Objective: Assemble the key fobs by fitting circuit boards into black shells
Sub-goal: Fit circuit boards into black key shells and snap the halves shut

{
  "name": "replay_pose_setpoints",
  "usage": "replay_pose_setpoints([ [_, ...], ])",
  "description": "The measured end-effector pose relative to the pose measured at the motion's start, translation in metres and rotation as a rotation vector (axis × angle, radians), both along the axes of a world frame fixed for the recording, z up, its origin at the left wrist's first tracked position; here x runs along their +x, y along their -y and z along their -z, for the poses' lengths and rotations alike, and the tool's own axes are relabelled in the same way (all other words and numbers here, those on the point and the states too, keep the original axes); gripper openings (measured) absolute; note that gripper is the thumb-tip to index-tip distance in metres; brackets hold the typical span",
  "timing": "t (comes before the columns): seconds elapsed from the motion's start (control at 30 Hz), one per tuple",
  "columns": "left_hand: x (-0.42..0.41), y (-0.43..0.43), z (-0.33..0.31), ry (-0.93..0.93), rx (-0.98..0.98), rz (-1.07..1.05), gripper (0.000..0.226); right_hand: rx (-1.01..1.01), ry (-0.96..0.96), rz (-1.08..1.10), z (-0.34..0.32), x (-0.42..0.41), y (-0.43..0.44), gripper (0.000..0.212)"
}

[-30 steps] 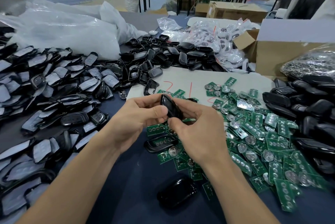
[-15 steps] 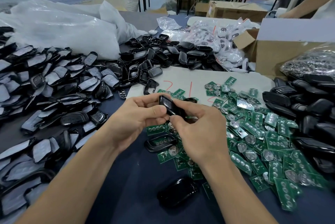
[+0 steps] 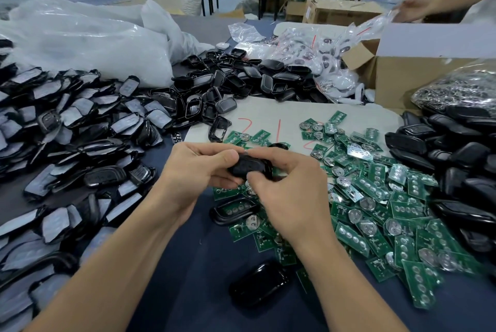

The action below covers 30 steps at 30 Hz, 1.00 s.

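Both hands meet over the middle of the table around one black key fob shell [image 3: 248,166], which lies flat and level between them. My left hand [image 3: 197,170] grips its left end, thumb on top. My right hand [image 3: 288,186] pinches its right end, thumb at the near edge. Whether a board sits inside the held shell is hidden. Under the hands lies an open black shell with a board in it [image 3: 236,209]. Green circuit boards [image 3: 375,197] are strewn to the right. A closed glossy black shell [image 3: 259,284] rests near the front.
Film-covered black shell parts [image 3: 67,130] are heaped on the left, black frames [image 3: 236,81] at the back, more black shells [image 3: 461,159] on the right. A cardboard box [image 3: 418,71] and a bag of metal parts [image 3: 459,90] stand at the right rear. Another person's hand [image 3: 413,8] lifts a plastic bag there.
The shell has turned from tilted upright to flat between my hands, and my fingers have closed further over it. At the far right another person's arm has come into view.
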<state>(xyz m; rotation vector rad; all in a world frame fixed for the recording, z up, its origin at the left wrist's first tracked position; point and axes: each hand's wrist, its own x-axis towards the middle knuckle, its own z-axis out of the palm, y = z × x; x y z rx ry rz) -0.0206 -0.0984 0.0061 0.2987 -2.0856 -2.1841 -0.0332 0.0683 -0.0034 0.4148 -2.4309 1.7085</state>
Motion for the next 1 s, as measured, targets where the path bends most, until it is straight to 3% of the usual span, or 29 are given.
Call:
replay_pose_setpoints([
  [0.07,-0.0002,-0.0004,-0.0001,-0.051,-0.044,-0.001,0.028,-0.217,0.211,-0.028,0.0001,-0.0051,-0.0027,0.029],
  [0.13,-0.0002,0.0,0.0,-0.116,-0.106,0.008,0.031,-0.287,0.302,-0.072,0.0011,-0.0093,-0.0045,0.021],
  [0.33,0.0005,-0.0045,0.0036,-0.158,-0.204,0.046,0.026,-0.269,0.194,-0.068,-0.0022,-0.0072,-0.0066,0.034],
  [0.53,0.0022,-0.0047,0.0023,-0.3,-0.236,0.055,0.032,-0.242,0.168,-0.064,-0.0071,-0.0065,-0.0088,0.026],
  [0.73,0.0023,-0.0048,0.004,-0.326,-0.293,0.044,0.033,-0.243,0.178,-0.039,-0.0061,-0.0065,-0.008,0.027],
  [0.9,0.0031,-0.0044,0.0091,-0.291,-0.401,0.001,0.022,0.0,0.063,-0.02,-0.0064,-0.0068,-0.0095,0.019],
  [1.0,0.0017,-0.0083,0.0069,-0.271,-0.21,-0.027,0.026,-0.327,0.277,0.002,-0.0047,-0.0064,-0.0056,0.012],
])
